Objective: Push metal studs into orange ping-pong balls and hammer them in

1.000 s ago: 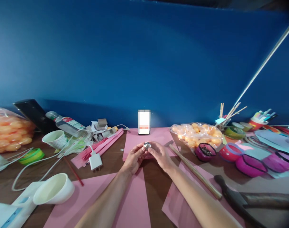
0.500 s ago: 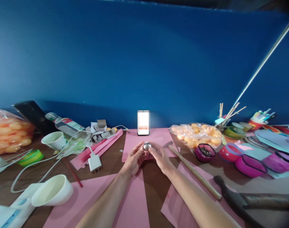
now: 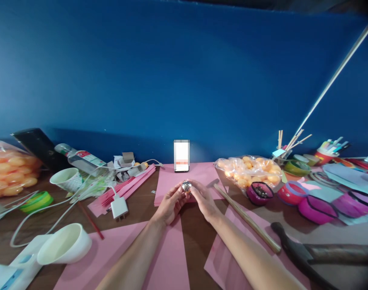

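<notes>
A small, shiny foil ball (image 3: 186, 185) is held between both hands above the near edge of a pink paper sheet (image 3: 202, 173). My left hand (image 3: 171, 202) grips it from the left, fingers curled behind and beneath it. From the other side, my right hand (image 3: 203, 201) presses on it with thumb and fingers closed. Parts of the fingers are hidden behind the ball. Beyond the hands a phone (image 3: 181, 156) stands upright with a lit, blurred screen. Just right of my right hand lies a wooden stick (image 3: 247, 217).
A claw hammer (image 3: 295, 243) lies at right, near a purple bowl (image 3: 260, 193) of small dark bits and a bag of orange balls (image 3: 253, 169). On the left are a white charger (image 3: 119, 208), a white cup (image 3: 65, 243), a plastic bottle (image 3: 84, 159) and loose cables.
Both hands stay on the foil ball, which looks slightly turned. The whole view has shifted a little, so most objects sit slightly farther left.
</notes>
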`<state>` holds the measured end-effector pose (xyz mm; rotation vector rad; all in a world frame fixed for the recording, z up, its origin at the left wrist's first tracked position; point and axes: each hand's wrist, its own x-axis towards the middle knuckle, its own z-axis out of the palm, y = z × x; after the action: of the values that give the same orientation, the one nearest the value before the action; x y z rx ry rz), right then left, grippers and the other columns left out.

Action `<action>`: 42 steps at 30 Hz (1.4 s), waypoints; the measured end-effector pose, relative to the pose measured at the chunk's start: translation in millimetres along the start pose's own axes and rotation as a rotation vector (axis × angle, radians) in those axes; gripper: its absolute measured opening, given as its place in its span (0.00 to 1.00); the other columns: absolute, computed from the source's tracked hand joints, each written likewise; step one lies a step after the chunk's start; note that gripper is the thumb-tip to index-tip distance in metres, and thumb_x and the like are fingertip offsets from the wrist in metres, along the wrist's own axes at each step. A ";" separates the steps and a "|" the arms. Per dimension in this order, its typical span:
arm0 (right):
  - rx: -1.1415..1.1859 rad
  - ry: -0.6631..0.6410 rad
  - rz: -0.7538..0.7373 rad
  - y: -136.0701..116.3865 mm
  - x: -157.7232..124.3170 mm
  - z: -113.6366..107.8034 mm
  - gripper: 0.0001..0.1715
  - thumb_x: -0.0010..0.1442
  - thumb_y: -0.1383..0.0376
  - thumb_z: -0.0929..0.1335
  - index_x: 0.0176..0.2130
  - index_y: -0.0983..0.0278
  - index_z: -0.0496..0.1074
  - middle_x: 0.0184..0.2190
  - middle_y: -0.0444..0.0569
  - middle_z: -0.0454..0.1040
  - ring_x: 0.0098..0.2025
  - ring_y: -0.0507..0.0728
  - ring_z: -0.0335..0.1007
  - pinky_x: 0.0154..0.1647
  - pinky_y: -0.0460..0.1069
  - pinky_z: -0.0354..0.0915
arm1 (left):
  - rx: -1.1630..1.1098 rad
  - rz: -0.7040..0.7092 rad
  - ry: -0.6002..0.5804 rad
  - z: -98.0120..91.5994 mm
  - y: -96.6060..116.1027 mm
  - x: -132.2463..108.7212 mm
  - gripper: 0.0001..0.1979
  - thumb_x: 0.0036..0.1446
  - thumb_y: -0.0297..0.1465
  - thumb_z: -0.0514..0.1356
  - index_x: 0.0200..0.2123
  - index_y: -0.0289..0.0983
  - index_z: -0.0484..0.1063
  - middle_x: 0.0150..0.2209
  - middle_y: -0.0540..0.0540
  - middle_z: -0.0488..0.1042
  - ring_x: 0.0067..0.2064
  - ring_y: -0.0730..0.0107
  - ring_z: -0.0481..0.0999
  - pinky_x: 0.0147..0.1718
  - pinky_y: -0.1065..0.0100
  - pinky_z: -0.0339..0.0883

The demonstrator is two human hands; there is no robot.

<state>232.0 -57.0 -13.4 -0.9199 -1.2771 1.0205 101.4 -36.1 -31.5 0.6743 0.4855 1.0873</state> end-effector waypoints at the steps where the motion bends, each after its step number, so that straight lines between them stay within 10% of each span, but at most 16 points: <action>1: 0.001 -0.008 -0.002 0.7 -0.1 0.0 0.15 0.59 0.60 0.62 0.45 0.61 0.69 0.45 0.48 0.72 0.46 0.56 0.68 0.46 0.51 0.66 | 0.003 0.001 -0.003 0.1 0.1 -0.1 0.16 0.51 0.29 0.61 0.45 0.36 0.71 0.37 0.44 0.76 0.36 0.72 0.75 0.42 0.69 0.67; 17: -0.220 0.037 -0.093 9.9 -0.9 -4.6 0.17 0.57 0.59 0.65 0.46 0.62 0.69 0.44 0.51 0.72 0.46 0.58 0.68 0.48 0.53 0.65 | 0.101 0.020 -0.078 2.8 -1.6 -0.1 0.10 0.53 0.30 0.59 0.39 0.33 0.72 0.35 0.44 0.75 0.36 0.70 0.74 0.42 0.66 0.68; 27: -0.477 0.367 -0.079 -16.7 14.7 -26.6 0.18 0.60 0.57 0.59 0.44 0.65 0.68 0.32 0.50 0.75 0.32 0.56 0.71 0.32 0.48 0.66 | -0.231 -0.043 0.193 0.3 11.0 3.5 0.15 0.54 0.37 0.57 0.34 0.29 0.73 0.28 0.42 0.75 0.29 0.75 0.74 0.31 0.75 0.72; 34: -1.375 -0.081 0.135 -22.1 14.8 -39.8 0.11 0.56 0.71 0.63 0.39 0.63 0.71 0.34 0.52 0.75 0.35 0.57 0.71 0.32 0.47 0.60 | -0.257 -0.038 0.201 0.7 12.6 3.2 0.13 0.54 0.34 0.57 0.34 0.29 0.73 0.27 0.42 0.74 0.27 0.75 0.73 0.29 0.75 0.72; 42: -1.494 -0.170 0.150 -14.9 12.2 -39.1 0.16 0.48 0.80 0.63 0.34 0.66 0.73 0.30 0.55 0.76 0.33 0.60 0.73 0.29 0.47 0.58 | -0.233 -0.005 0.173 -3.9 9.5 5.5 0.08 0.53 0.28 0.57 0.35 0.29 0.72 0.33 0.40 0.76 0.33 0.72 0.75 0.34 0.72 0.72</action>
<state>272.3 -49.4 1.2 -2.0585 -2.1275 0.0536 94.9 -27.2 -27.7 0.3762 0.4993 1.1816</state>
